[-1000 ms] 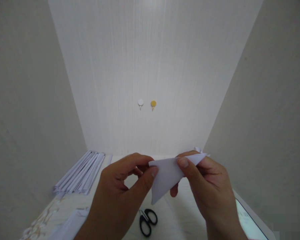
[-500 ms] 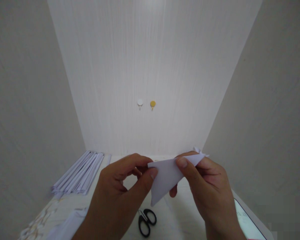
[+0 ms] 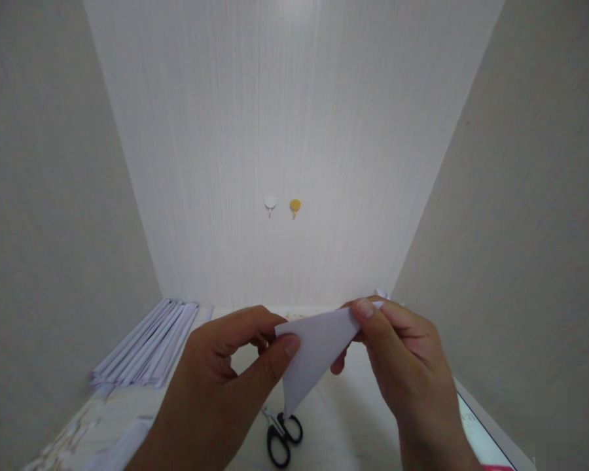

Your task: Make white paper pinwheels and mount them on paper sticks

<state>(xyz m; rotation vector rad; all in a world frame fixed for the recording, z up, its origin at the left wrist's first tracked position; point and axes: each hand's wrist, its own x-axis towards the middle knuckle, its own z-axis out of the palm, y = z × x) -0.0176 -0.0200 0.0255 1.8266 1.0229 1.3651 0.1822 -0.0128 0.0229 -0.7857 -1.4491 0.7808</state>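
Nearest, black-handled scissors [image 3: 283, 437] lie on the table [image 3: 343, 418]. Above them the left hand [image 3: 216, 386] pinches the left corner of a folded white paper triangle [image 3: 310, 350] between thumb and fingers; the right hand [image 3: 402, 366] grips its upper right corner. Farther left lies a stack of what look like folded paper strips [image 3: 147, 347]. Two hooks [image 3: 281, 206] sit on the back wall.

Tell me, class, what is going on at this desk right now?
A person holds a folded white paper in the air with both hands. The left hand pinches its left corner between thumb and fingers, and the right hand grips its upper right end. Its point hangs down over black scissors lying on the table. A stack of folded paper strips lies at the far left.
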